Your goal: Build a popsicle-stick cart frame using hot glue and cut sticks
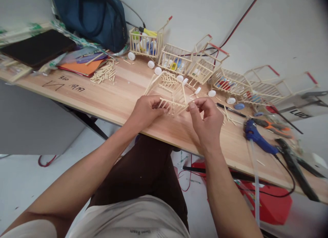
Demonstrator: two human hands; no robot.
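Wooden cart frame (173,102) held between both hands, over the near side of the desk (123,94)

Seen from the frame, the left hand (150,108) sits at eight o'clock, its fingers clamped on the slats. The right hand (206,116) sits at four o'clock, thumb and forefinger together, apparently pinching the frame's near right corner; whether they also grip a loose stick, I cannot tell.

To do this well, I would let the left hand bear the frame and hold still, while the right works with the fingertips alone, pressing along a rail rather than across it; sticks this thin would probably snap or come loose under a twist.

Both forearms reach away from the body, the left from seven o'clock, the right from five. The glue gun (259,137) lies at four o'clock, beyond the right hand.
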